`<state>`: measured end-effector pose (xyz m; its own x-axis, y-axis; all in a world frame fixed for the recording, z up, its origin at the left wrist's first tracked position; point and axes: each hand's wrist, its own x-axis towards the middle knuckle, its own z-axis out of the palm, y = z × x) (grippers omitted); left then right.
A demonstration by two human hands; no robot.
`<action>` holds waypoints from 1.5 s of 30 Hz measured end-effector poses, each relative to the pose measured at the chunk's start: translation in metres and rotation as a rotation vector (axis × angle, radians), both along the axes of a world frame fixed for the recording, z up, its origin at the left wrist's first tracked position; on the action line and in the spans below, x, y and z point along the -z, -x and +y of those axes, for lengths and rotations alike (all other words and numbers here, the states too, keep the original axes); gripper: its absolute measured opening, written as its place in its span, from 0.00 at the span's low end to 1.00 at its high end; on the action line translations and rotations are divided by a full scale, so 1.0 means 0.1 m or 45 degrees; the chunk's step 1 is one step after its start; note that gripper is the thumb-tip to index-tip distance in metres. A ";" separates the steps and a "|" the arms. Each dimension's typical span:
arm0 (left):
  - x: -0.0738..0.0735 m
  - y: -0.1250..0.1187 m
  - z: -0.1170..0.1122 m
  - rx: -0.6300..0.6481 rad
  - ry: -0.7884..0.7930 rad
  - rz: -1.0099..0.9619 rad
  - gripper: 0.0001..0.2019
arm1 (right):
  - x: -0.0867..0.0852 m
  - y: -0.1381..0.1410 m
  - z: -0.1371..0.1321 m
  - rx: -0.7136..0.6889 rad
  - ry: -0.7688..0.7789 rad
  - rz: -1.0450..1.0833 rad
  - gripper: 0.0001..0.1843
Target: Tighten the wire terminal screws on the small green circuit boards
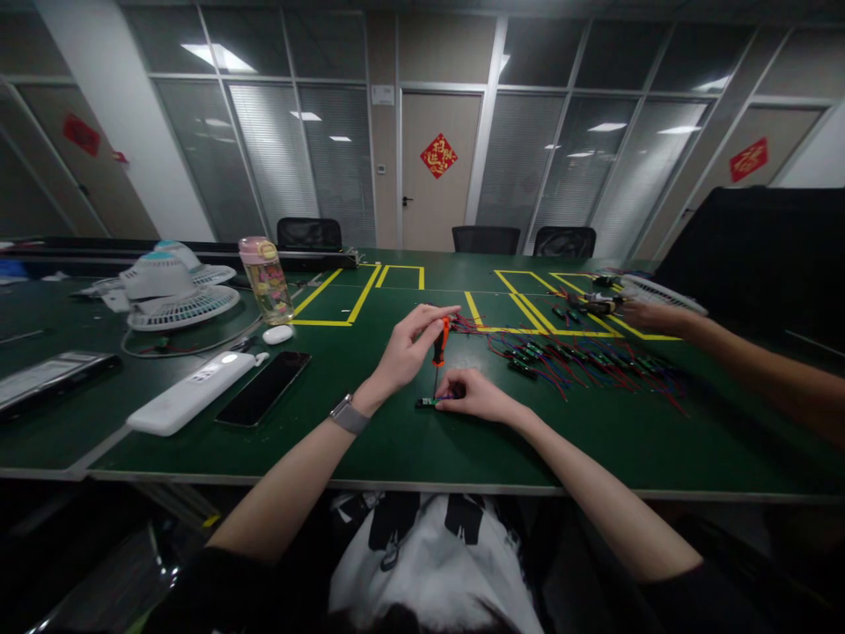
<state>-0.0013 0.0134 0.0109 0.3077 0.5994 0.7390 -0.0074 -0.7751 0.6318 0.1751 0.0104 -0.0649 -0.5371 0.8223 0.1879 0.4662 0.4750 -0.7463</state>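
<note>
My left hand, with a watch on its wrist, is closed on an orange-and-black screwdriver. The screwdriver stands nearly upright, its shaft pointing down to a small green circuit board on the table. Whether the tip touches the board is too small to tell. My right hand pinches the right end of that board against the green tabletop, hiding part of it. Behind and to the right of my hands lie several similar boards with red and blue wires.
A white power strip, a dark phone, a white earbud case and a clear bottle stand on the left. White fans lie beyond. At right, another person's hand reaches toward a tool. Yellow tape marks the table.
</note>
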 end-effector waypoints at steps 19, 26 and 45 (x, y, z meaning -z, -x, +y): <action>-0.01 -0.01 -0.03 0.143 0.186 -0.108 0.15 | -0.01 0.01 -0.01 -0.006 -0.010 0.022 0.10; 0.02 -0.01 0.01 -0.053 0.014 -0.055 0.10 | -0.05 0.01 -0.03 -0.011 0.011 0.010 0.10; 0.02 -0.03 -0.05 -0.147 0.007 -0.053 0.09 | -0.01 -0.01 0.01 -0.006 -0.057 -0.041 0.11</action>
